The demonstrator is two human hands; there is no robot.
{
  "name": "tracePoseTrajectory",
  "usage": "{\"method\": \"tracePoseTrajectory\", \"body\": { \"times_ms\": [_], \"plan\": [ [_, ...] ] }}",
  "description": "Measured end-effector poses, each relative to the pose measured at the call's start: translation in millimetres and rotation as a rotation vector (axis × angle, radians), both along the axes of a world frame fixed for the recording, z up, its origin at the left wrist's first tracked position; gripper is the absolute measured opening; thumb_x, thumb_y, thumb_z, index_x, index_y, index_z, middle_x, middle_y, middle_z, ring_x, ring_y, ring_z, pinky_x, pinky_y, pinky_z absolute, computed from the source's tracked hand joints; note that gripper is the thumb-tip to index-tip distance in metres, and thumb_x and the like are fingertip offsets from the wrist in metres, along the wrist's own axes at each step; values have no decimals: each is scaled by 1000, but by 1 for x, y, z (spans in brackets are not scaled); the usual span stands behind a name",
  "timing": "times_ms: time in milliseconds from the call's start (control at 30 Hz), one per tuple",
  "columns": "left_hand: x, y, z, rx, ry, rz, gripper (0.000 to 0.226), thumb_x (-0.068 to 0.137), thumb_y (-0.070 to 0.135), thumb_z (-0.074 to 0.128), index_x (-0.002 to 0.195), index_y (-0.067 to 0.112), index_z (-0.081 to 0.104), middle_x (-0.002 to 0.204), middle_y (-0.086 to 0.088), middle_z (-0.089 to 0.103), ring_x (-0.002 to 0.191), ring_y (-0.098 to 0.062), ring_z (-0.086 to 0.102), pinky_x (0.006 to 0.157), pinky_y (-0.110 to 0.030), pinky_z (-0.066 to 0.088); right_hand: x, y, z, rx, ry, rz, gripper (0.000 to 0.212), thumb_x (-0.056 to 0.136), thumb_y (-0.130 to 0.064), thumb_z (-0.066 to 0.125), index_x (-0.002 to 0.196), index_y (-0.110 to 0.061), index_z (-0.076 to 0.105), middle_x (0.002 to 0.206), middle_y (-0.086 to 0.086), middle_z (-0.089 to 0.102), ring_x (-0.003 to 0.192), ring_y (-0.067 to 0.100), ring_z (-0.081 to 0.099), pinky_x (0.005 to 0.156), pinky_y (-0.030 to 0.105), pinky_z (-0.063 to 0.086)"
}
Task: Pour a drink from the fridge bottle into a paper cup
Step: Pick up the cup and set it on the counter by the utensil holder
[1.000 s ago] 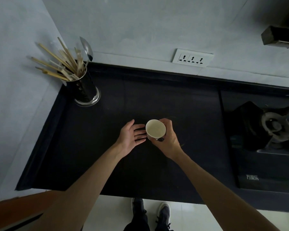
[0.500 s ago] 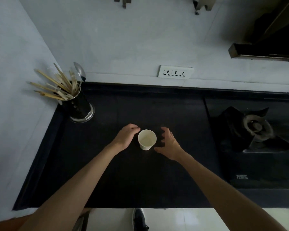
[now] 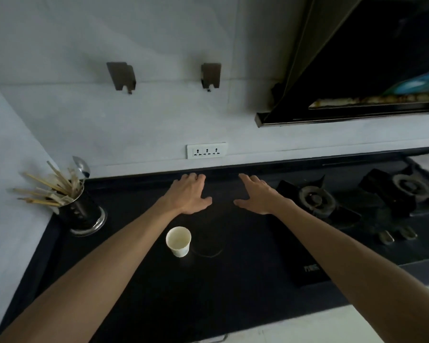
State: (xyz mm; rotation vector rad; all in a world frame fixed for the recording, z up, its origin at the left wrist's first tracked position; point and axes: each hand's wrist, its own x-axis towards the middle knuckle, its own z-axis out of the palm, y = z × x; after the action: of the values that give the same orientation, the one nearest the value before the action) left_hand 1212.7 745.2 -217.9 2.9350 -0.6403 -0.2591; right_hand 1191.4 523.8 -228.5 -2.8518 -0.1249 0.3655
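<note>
I see the paper cup [image 3: 178, 241] standing upright on the black countertop [image 3: 233, 280], mouth up, its long axis vertical, about midway between the back and front edges. Both hands are past it, toward the back edge, and do not touch it. The left hand [image 3: 188, 194] and right hand [image 3: 258, 195] hold nothing, fingers spread wide. The cup is white, round and tapered; it looks empty, though the light is dim.

Black counter [image 3: 159, 293]: paper cup [image 3: 178, 241] upright mid, utensil holder [image 3: 83, 211] far left, gas hob [image 3: 344, 219] right.
</note>
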Motion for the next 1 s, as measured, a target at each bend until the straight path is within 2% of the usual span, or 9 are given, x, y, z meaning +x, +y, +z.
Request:
{"method": "tracePoseTrajectory", "body": {
  "times_ms": [267,567,767,1000],
  "plan": [
    [-24,-59,31,124,-111,-90,62,94,51,52,140,10,40,135,-12,51,123,-30,50,97,-44,45,-38,-62,35,-37,-72,-44,88,90,-49,63,155,-19,13,149,15,35,136,37,37,105,52,41],
    [-83,-143,50,110,-142,-160,70,94,51,52,149,10,33,144,-14,47,131,-31,46,102,-46,44,-117,-144,59,-51,-143,-82,87,90,-48,64,155,-18,14,147,14,39,134,37,40,103,52,44],
    [-127,-224,60,112,-179,-260,74,93,52,53,151,11,30,146,-13,46,134,-32,44,105,-49,43,-186,-223,74,-63,-212,-183,83,90,-49,63,153,-19,18,145,12,42,130,36,45,96,49,46],
    [-185,-337,63,106,-217,-418,74,93,52,51,150,12,29,144,-12,47,131,-32,44,103,-48,43,-284,-316,81,-131,-203,-372,87,89,-49,64,155,-19,14,146,12,40,132,37,42,96,49,46]
  ]
}}
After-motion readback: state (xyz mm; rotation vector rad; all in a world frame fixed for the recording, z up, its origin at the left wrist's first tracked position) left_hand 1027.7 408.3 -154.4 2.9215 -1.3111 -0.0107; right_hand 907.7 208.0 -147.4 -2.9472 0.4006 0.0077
